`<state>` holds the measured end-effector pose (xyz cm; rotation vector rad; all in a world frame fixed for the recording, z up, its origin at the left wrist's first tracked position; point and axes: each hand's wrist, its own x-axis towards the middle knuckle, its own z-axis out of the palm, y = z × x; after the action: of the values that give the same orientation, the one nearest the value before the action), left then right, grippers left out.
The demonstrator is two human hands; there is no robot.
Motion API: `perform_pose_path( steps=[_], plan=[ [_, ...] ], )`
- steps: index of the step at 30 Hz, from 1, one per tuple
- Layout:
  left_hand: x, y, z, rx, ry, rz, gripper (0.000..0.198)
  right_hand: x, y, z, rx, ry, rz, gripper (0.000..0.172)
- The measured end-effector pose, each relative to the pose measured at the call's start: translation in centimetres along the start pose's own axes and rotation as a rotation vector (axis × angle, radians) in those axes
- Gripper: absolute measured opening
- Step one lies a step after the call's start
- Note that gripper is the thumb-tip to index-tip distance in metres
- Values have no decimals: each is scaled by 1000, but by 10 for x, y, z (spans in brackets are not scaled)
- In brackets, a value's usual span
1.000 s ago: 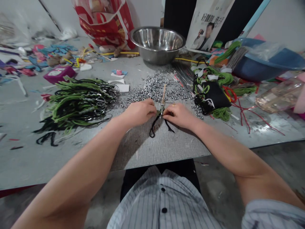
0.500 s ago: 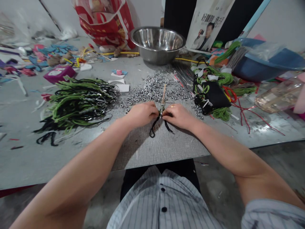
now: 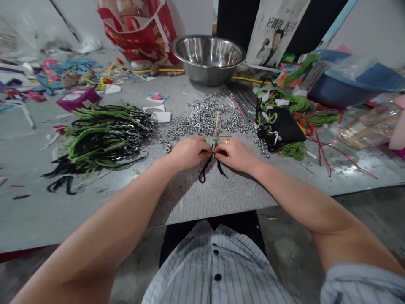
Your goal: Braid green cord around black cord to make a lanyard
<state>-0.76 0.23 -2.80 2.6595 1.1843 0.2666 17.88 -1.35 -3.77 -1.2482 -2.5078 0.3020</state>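
Observation:
My left hand (image 3: 193, 152) and my right hand (image 3: 234, 153) meet near the table's front, fingertips pinched on a black cord (image 3: 204, 171). One looped end hangs out below the left fingers, and a loose end (image 3: 222, 169) trails beneath the right ones. Just beyond the fingertips a thin pale stick (image 3: 217, 123) points away from me, with a small metallic piece at its near end. The exact spot where the fingers grip is partly hidden. Many small metal nuts (image 3: 202, 114) lie scattered right behind both hands.
Green and black cords with metal rings (image 3: 104, 137) are heaped at left. A steel bowl (image 3: 209, 63) stands behind the nuts. To the right are a black pouch (image 3: 286, 126), green cord bundles (image 3: 294, 150), red cords (image 3: 322, 147), a blue basin (image 3: 344, 88) and a clear bottle (image 3: 368, 124).
Both hands stay almost in place, pinching the cord. The loose cord end under the right fingers has swung slightly left, and the view has shifted very slightly.

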Motion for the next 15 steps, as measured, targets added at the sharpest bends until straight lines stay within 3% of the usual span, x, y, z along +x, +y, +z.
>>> perform_pose_path(
  steps=[15],
  plan=[
    [-6, 13, -1, 94, -10, -107, 23, -2, 0, -7, 120, -8, 39, 8]
  ],
)
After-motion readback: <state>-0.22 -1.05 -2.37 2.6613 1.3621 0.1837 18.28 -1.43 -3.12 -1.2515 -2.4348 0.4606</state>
